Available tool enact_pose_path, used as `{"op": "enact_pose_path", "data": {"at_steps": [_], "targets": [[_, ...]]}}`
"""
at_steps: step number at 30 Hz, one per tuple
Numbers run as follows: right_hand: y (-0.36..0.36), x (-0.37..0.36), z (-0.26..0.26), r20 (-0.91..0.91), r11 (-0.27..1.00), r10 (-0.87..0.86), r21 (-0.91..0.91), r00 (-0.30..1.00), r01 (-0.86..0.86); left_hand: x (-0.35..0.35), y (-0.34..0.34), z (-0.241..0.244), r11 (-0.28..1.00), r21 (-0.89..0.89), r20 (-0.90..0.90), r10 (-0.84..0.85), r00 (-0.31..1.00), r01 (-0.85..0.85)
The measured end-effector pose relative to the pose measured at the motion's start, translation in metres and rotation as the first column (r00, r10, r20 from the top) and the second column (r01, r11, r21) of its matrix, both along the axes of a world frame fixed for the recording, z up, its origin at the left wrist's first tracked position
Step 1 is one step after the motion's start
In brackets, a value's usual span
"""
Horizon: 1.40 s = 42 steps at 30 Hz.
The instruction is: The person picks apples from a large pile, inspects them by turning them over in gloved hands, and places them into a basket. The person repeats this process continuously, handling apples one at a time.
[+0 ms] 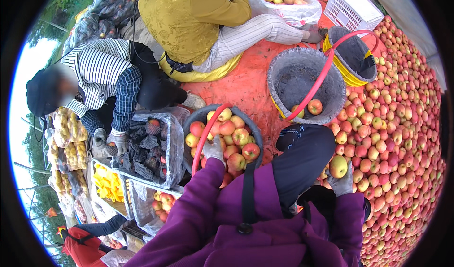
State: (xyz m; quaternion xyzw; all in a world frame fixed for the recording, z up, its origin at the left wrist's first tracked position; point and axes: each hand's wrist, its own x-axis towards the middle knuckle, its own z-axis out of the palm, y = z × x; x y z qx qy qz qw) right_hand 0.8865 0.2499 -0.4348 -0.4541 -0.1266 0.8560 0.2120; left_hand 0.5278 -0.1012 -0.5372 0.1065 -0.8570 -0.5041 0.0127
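Observation:
My left hand (214,148), in a grey glove, rests on apples inside a round grey bucket (256,125) with a red hose-covered handle. It touches an apple among the others; whether the fingers grip it is hidden. At the right, my gloved right hand (341,182) is closed around a yellow-green apple (338,166), held at the edge of a large heap of red and yellow apples (400,153). The bucket stands before me, nearly full. Beyond my knee, a wider grey bucket (299,65) holds a couple of apples at its bottom.
A co-worker in stripes (97,72) handles an apple beside a lined crate (173,139) of net-wrapped apples. Another person in a mustard top (184,22) sits ahead near a lined box of apples (301,10). A yellow-and-black bucket (342,66) and a white crate (351,11) stand at upper right.

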Motion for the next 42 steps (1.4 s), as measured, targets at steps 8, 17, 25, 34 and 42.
{"op": "enact_pose_path", "data": {"at_steps": [8, 17, 25, 34, 42], "targets": [[-0.034, -0.043, 0.067, 0.632, 0.063, -0.042, 0.774, 0.774, -0.629, 0.074, 0.127, 0.239, 0.278, 0.284, -0.289, -0.888, 0.359, 0.918], [-0.076, -0.068, 0.15, 0.13, 0.702, 0.367, 0.611, 0.921, -0.367, 0.129, 0.184, 0.278, 0.074, -0.17, -0.338, -0.941, 0.012, 0.983], [-0.061, -0.089, 0.155, 0.041, 0.733, 0.361, 0.605, 0.932, -0.311, 0.042, 0.1, 0.278, 0.563, 0.382, -0.218, -0.716, 0.664, 0.733], [0.018, 0.006, -0.005, 0.259, 0.981, -0.016, 0.192, 0.966, -0.036, -0.075, -0.079, 0.106, 0.955, 0.185, 0.086, -0.249, 0.965, 0.23], [0.06, 0.047, -0.095, 0.817, 0.885, 0.024, 0.251, 0.576, -0.393, -0.008, -0.104, 0.002, 0.407, -0.209, 0.821, -0.421, 0.386, 0.889]]}}
